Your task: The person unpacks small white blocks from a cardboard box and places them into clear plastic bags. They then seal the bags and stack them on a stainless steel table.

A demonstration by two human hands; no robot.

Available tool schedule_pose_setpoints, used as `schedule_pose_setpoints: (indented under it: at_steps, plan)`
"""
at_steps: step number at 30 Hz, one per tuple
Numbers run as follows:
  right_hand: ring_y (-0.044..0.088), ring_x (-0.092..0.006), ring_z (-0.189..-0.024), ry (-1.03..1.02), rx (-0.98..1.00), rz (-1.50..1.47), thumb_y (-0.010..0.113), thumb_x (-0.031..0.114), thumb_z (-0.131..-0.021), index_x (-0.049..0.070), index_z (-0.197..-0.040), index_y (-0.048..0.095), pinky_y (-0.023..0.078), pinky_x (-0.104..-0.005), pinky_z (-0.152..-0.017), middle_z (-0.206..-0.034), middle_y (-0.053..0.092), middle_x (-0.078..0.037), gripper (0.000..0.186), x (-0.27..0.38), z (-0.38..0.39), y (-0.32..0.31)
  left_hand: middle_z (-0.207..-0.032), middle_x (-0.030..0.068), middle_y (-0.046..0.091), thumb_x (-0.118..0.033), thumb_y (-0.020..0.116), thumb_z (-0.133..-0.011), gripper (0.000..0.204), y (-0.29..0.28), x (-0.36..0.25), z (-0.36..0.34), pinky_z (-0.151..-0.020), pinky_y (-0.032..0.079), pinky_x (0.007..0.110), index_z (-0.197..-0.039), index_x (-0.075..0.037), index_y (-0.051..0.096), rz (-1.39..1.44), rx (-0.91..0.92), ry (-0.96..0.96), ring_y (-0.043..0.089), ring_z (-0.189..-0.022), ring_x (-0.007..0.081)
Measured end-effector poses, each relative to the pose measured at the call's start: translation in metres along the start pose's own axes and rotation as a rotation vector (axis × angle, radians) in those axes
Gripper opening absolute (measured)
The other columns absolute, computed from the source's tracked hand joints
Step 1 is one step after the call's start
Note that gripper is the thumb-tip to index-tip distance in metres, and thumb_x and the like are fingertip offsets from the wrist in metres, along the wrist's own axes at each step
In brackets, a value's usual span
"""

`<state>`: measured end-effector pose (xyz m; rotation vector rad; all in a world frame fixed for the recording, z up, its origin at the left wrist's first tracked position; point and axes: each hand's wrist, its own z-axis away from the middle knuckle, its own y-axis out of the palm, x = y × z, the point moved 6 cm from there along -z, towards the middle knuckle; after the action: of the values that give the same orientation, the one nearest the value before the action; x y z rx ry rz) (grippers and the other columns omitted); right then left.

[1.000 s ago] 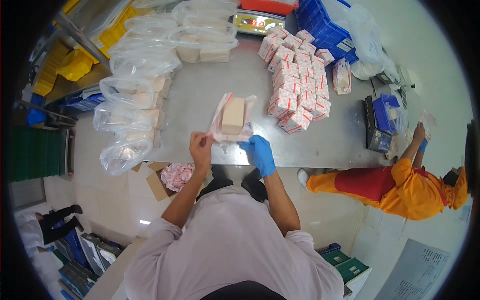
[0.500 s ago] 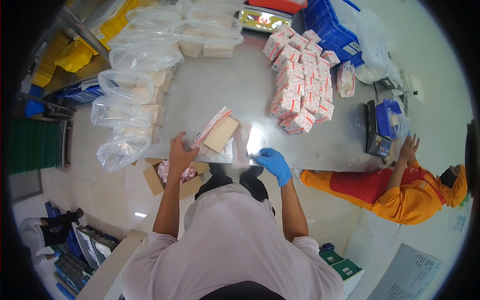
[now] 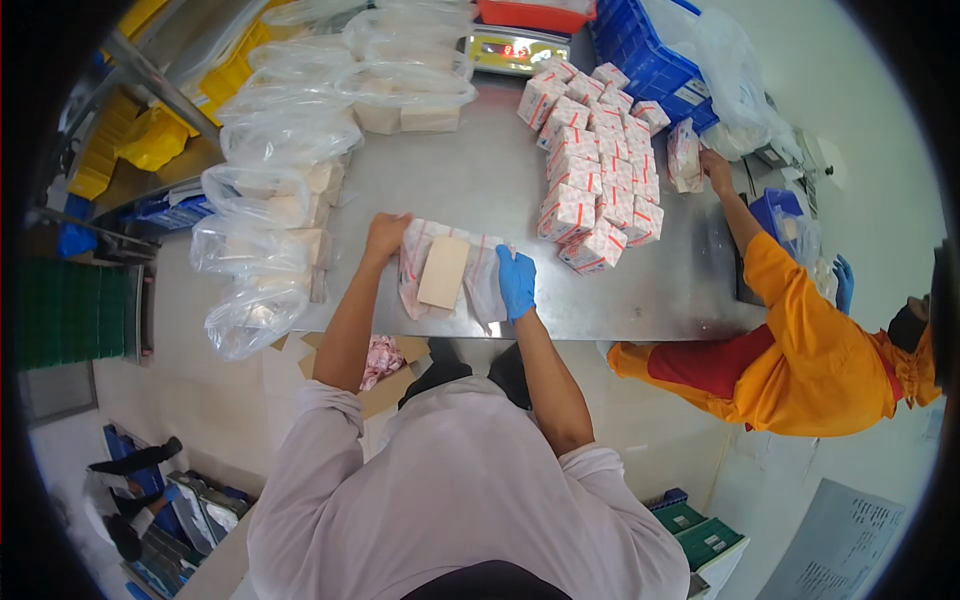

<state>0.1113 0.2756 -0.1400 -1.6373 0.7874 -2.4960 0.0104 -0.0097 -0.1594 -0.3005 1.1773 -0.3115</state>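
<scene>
A pale beige block (image 3: 443, 272) lies on an opened wrapper (image 3: 411, 262), thin plastic with white and red print, at the table's near edge. My bare left hand (image 3: 387, 236) pinches the wrapper's upper left corner. My right hand (image 3: 516, 284), in a blue glove, is closed on the wrapper's right side. Between my hands the sheet is spread out with the block resting on it; neither hand visibly touches the block. To the right stand several wrapped packs (image 3: 598, 175) in close rows, white with red print. On the left, several clear plastic bags (image 3: 250, 245) hold more pale blocks.
Beneath the metal table (image 3: 440, 180) sits a cardboard box (image 3: 385, 393) with crumpled pink-white wrappers. A scale (image 3: 518, 50) and blue crate (image 3: 655, 60) stand at the back. At right, a person in orange (image 3: 810, 340) reaches to a separate wrapped pack (image 3: 685, 158).
My hands have moved up and inward and taken hold of the wrapper, which is now spread wider. The block has turned more upright. The co-worker's arm has reached out to the separate pack.
</scene>
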Motion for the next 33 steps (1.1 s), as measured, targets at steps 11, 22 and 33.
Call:
schedule_pose_setpoints:
  at_steps: [11,22,33]
  plan:
    - [0.012,-0.0226,-0.147,-0.099,0.525,-0.715,0.043,0.038,-0.102,-0.002,-0.153,0.005,0.014,-0.0316,-0.118,-0.159,0.013,-0.017,0.074,0.037,0.078,0.023,-0.116,0.0101,0.062,-0.024,0.050,-0.100,0.039,0.069,-0.025,0.148,-0.091,0.047,0.031,-0.124,0.006,0.057,0.783,0.128,-0.108,0.059,-0.105,0.0178]
    - [0.015,-0.0254,-0.147,0.142,0.019,-0.650,0.036,0.034,-0.105,-0.002,-0.152,0.004,0.016,-0.0312,-0.118,-0.159,0.012,-0.018,0.068,-0.002,0.146,-0.242,-0.114,0.0081,0.060,-0.026,0.048,-0.100,0.041,0.279,-0.127,0.264,-0.088,0.043,0.027,-0.124,0.005,0.057,0.536,0.567,-0.194,0.055,-0.103,0.0135]
    - [0.031,-0.0217,-0.140,-0.471,-0.161,-0.098,0.033,0.028,-0.106,-0.002,-0.149,0.025,0.025,-0.0304,-0.116,-0.154,0.029,-0.016,0.053,-0.140,-0.213,-0.402,-0.093,0.0125,0.064,-0.034,0.049,-0.098,0.041,0.564,-0.252,0.085,-0.072,0.049,0.035,-0.119,0.000,0.060,0.425,0.353,0.211,0.060,-0.082,0.0210]
